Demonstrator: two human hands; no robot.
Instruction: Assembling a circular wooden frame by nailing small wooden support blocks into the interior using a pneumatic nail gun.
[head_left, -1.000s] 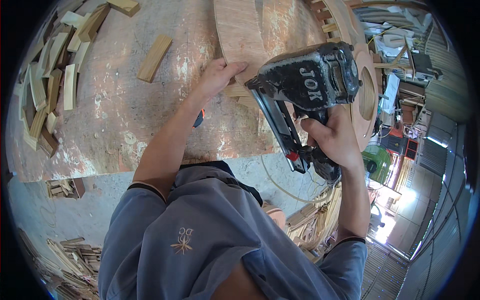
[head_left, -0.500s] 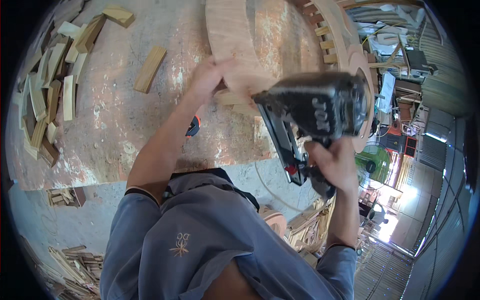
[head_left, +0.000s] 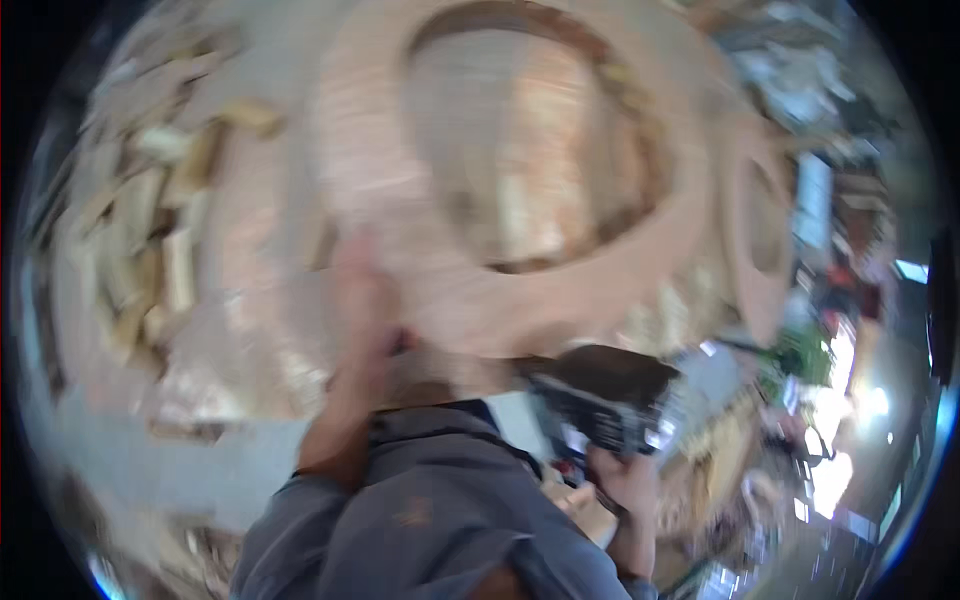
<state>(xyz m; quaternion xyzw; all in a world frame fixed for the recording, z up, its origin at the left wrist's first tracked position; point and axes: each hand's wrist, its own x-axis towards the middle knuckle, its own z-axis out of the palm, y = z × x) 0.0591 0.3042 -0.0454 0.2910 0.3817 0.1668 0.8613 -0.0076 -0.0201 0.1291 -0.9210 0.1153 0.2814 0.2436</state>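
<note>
A large oval wooden ring (head_left: pixel 370 130) lies across the bench before me, its broad opening showing the bench top inside. At the ring's near left edge is my left hand (head_left: pixel 365 290), seemingly touching it; motion smears the fingers, so their grip is unclear. Low on the right, my right hand (head_left: pixel 622 478) is wrapped round the handle of a black nail gun (head_left: pixel 605 395). The gun's nose points left, close to the ring's near edge, and I cannot tell whether they touch.
Several short wood blocks (head_left: pixel 140 230) are heaped on the left of the worn bench (head_left: pixel 240 370). Another wooden piece with an opening (head_left: pixel 745 220) stands to the right of the ring. A green fan (head_left: pixel 795 355) and stacked timber (head_left: pixel 715 450) are farther right.
The nail gun has dropped down toward my body. More of the ring shows now, with its opening in front of me. My left hand has come lower and left, and the whole view is blurred.
</note>
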